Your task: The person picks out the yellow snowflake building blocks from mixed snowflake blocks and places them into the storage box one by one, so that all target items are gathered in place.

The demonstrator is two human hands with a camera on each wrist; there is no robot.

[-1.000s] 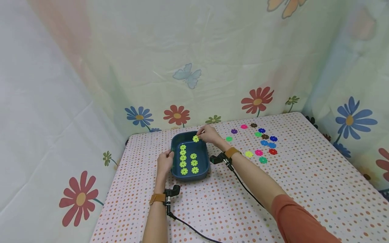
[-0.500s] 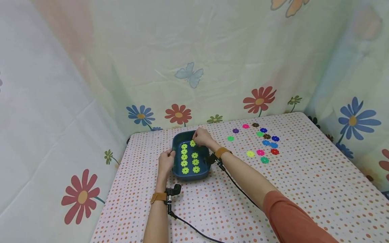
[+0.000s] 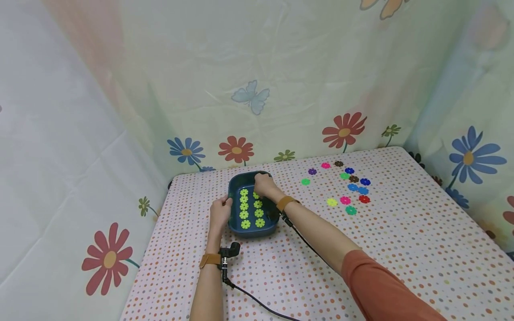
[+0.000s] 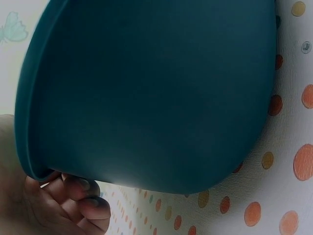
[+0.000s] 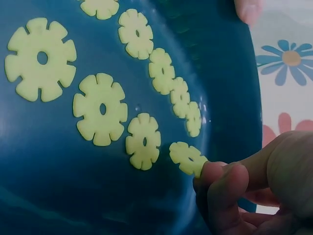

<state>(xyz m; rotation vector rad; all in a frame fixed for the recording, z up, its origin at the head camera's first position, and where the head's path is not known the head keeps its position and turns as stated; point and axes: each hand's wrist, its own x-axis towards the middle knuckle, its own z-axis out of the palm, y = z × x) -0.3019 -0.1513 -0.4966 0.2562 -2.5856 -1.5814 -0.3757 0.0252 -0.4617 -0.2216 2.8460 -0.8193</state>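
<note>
A dark blue plastic tray (image 3: 254, 233) stands on the table. My left hand (image 3: 220, 214) holds its left rim, and in the left wrist view the curled fingers (image 4: 93, 208) lie under the lip. Inside, yellow-green snowflake discs, notched round the edge with a hole in the middle, lie in two columns. My right hand (image 3: 265, 185) reaches into the far part of the tray. Between thumb and fingertips it pinches a yellow-green snowflake disc (image 5: 187, 157), tilted at the far end of the shorter column, just beyond another disc (image 5: 143, 142).
Loose snowflake discs in several colours lie on the dotted tablecloth (image 3: 305, 267) right of the tray, among them a yellow one (image 3: 332, 202), a red one (image 3: 364, 199) and a purple one (image 3: 312, 171). A black cable (image 3: 257, 302) trails from the left wrist camera.
My right hand has moved from above the tray's far right rim down into it, carrying the yellow-green disc to the shorter column. The left hand keeps its hold on the rim.
</note>
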